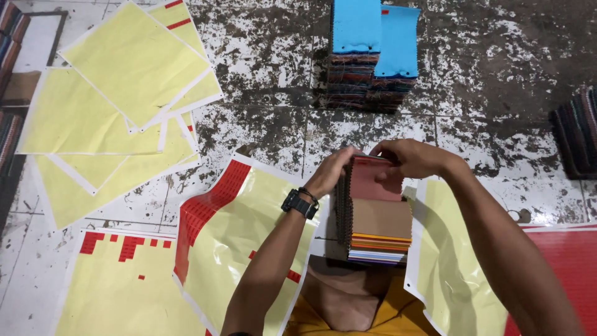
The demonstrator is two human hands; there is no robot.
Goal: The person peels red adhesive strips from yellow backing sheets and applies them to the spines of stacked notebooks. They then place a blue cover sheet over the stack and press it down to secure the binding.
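A thick stack of fabric swatches (380, 231) rests on my lap, its many-coloured edges facing me and a tan swatch on top. A red swatch (373, 180) stands lifted at the far end. My left hand (333, 171), with a black watch on its wrist, grips the stack's left far corner. My right hand (407, 157) pinches the top edge of the red swatch. Both hands are closed on the stack.
Two tall piles of swatches topped with blue fabric (372, 37) stand ahead on the speckled floor (497, 81). Yellow sheets with red markings (124, 81) lie scattered to the left and under my arms. More dark swatch piles (578, 130) sit at the right edge.
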